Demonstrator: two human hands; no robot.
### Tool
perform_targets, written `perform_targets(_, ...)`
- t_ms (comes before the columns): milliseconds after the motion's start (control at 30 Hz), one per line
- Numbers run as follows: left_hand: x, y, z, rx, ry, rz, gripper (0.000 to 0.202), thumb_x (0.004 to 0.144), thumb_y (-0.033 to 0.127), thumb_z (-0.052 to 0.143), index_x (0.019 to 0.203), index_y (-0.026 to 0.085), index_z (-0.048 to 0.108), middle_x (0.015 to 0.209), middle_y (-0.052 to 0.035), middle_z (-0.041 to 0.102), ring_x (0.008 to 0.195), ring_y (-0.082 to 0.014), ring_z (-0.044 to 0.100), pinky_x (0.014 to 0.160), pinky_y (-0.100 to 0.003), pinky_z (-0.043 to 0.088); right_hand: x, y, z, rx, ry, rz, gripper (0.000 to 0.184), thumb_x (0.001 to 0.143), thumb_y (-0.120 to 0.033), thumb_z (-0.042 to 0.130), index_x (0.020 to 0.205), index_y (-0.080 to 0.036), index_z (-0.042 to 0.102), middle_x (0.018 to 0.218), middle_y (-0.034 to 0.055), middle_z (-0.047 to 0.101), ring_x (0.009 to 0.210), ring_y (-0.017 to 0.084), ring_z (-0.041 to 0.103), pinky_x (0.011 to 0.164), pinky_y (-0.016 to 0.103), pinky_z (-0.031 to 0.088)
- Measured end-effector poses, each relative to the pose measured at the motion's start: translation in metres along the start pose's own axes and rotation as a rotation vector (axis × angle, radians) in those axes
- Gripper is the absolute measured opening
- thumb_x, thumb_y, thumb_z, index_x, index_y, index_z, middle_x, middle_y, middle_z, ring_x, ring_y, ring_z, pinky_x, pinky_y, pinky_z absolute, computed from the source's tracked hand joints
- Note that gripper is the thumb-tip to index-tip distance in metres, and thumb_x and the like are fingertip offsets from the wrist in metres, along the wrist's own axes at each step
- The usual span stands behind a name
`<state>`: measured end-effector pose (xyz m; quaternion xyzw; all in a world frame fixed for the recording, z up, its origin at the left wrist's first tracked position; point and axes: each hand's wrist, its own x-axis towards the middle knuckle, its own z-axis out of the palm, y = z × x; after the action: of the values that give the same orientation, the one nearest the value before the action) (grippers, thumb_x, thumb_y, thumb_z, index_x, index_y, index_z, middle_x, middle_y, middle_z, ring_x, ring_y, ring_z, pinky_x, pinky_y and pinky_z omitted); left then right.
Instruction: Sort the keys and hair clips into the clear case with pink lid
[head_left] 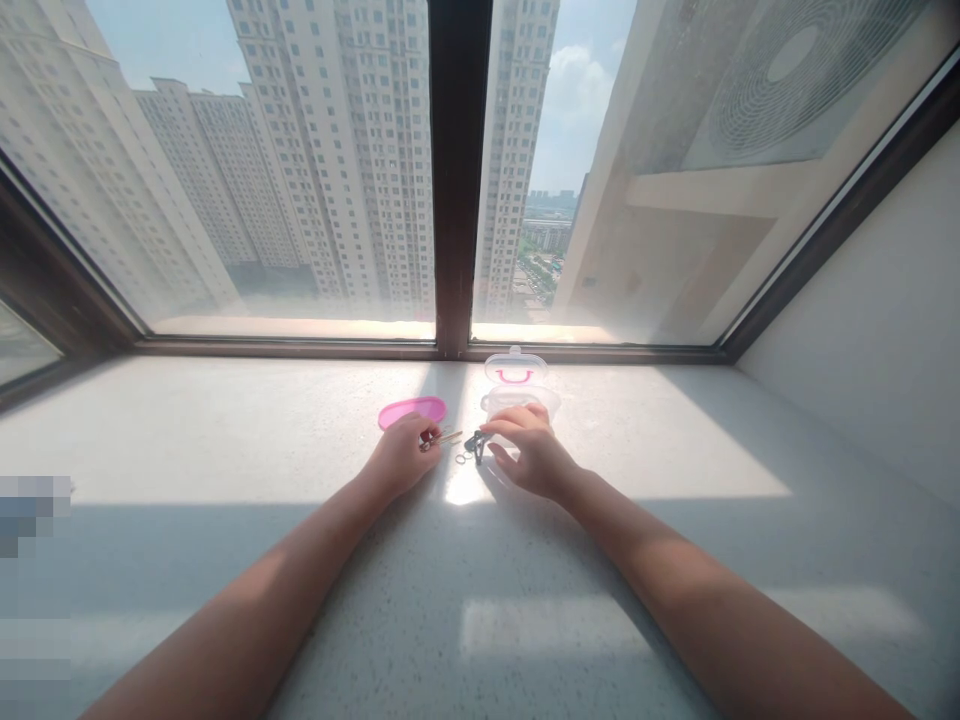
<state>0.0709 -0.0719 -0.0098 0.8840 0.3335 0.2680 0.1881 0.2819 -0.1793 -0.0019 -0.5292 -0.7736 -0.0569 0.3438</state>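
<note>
My left hand [409,450] has its fingers closed around a thin, light-coloured stick [450,437] that points right. A small dark, shiny part shows at its fingertips; I cannot make out its kind. Just to the right, my right hand [531,447] curves its thumb and index finger around a small dark metal piece [478,450] with a frame-like shape, apparently at the fingertips. A small ring [460,459] lies at its left. Behind my left hand sits a shallow pink oval tray [412,408]. A clear plastic box [519,400] stands behind my right hand, partly hidden by it.
The box's clear lid [515,369], with a pink handle, stands raised at the back near the window frame [450,348]. The pale speckled sill [375,620] is crossed by sunlight and shadow. A white wall [877,330] borders the right side.
</note>
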Motion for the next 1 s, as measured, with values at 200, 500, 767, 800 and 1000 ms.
perform_targets(200, 0.000, 0.010, -0.010, -0.148, 0.153, -0.016, 0.008, 0.073, 0.019, 0.059, 0.078, 0.016, 0.063, 0.069, 0.0000, 0.059, 0.062, -0.0127, 0.049, 0.061, -0.025, 0.040, 0.001, -0.004, 0.000, 0.061, 0.083, 0.018, 0.022, 0.079, -0.014, 0.058, 0.099, -0.016, 0.066, 0.094, 0.0092, 0.067, 0.089, 0.023, 0.059, 0.088, 0.043, 0.035)
perform_targets(500, -0.012, 0.042, -0.004, -0.618, -0.065, -0.139, 0.022, 0.076, 0.033, 0.066, 0.084, 0.013, 0.064, 0.068, 0.0004, 0.057, 0.060, -0.0107, 0.049, 0.055, -0.023, 0.038, 0.008, -0.044, 0.012, 0.866, -0.007, 0.520, 0.032, 0.087, -0.040, 0.054, 0.096, -0.014, 0.070, 0.062, 0.0010, 0.058, 0.051, 0.011, 0.048, 0.047, 0.023, 0.039)
perform_targets(767, -0.011, 0.035, 0.001, -0.840, -0.144, -0.188, 0.020, 0.077, 0.031, 0.068, 0.085, 0.013, 0.066, 0.080, -0.0040, 0.066, 0.076, -0.0151, 0.060, 0.071, -0.027, 0.044, 0.008, -0.028, 0.018, 1.040, 0.055, 0.681, 0.026, 0.083, -0.039, 0.059, 0.080, -0.014, 0.066, 0.062, 0.0015, 0.060, 0.051, 0.010, 0.054, 0.042, 0.020, 0.037)
perform_targets(800, -0.010, 0.034, 0.000, -0.850, -0.132, -0.201, 0.020, 0.076, 0.031, 0.069, 0.085, 0.013, 0.066, 0.079, -0.0036, 0.066, 0.076, -0.0150, 0.060, 0.072, -0.026, 0.044, 0.008, -0.026, 0.019, 1.081, 0.039, 0.720, 0.026, 0.083, -0.039, 0.059, 0.080, -0.014, 0.065, 0.065, 0.0022, 0.062, 0.051, 0.010, 0.056, 0.042, 0.020, 0.038)
perform_targets(1000, -0.009, 0.035, -0.002, -0.889, -0.129, -0.237, 0.021, 0.076, 0.032, 0.069, 0.075, 0.014, 0.059, 0.069, 0.0003, 0.060, 0.063, -0.0100, 0.056, 0.058, -0.021, 0.040, 0.007, -0.015, 0.021, 1.289, -0.227, 0.819, 0.026, 0.085, -0.040, 0.059, 0.082, -0.014, 0.056, 0.070, 0.0053, 0.066, 0.052, 0.012, 0.062, 0.043, 0.019, 0.043)
